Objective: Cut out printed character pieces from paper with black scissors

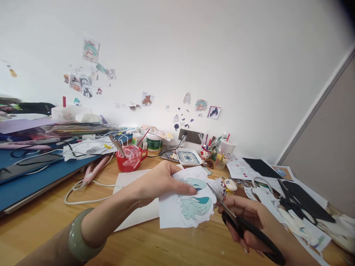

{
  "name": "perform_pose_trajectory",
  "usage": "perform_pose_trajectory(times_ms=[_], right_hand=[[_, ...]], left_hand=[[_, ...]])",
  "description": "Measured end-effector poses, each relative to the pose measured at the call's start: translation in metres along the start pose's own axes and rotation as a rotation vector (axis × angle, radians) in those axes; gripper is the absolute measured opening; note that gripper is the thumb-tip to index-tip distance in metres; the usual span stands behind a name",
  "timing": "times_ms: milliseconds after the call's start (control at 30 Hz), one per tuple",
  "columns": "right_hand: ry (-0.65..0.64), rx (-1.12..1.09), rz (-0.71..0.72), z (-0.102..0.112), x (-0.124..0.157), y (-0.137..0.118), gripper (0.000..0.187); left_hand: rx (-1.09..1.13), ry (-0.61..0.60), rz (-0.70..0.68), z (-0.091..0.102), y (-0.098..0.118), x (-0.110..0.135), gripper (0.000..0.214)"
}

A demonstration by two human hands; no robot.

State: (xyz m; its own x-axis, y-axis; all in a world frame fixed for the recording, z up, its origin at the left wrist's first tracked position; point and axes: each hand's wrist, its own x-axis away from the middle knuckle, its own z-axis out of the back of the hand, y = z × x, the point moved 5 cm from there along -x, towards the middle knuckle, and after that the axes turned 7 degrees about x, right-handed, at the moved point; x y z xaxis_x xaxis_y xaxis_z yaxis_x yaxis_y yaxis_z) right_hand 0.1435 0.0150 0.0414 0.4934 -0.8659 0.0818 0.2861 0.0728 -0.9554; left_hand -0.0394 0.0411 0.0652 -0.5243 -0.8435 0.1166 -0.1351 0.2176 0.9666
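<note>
The wooden table [172,247] is crowded along the back and right, with bare room at its near edge; above it hangs the printed sheet [173,212], its right side already trimmed to the teal figure's outline, its left and lower edges still straight; the left hand [158,183] pinches the top, fingers closed on it; the right hand [249,220] grips black scissors [235,221], blades at the cut margin; paper scraps [294,218] lie just beyond.

Bright, even daylight (edges warped)
</note>
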Motion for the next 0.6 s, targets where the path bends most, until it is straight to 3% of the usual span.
perform_pose_trajectory(times_ms=[333,600], right_hand=[[-0.015,0.031,-0.019,0.0005,0.0013,0.0,0.03],[0.036,-0.003,-0.056,-0.0015,0.0,-0.0023,0.021]], left_hand=[[-0.01,-0.011,0.004,0.0006,0.0013,-0.0027,0.012],[-0.081,-0.011,0.014,0.0015,0.0025,-0.003,0.015]])
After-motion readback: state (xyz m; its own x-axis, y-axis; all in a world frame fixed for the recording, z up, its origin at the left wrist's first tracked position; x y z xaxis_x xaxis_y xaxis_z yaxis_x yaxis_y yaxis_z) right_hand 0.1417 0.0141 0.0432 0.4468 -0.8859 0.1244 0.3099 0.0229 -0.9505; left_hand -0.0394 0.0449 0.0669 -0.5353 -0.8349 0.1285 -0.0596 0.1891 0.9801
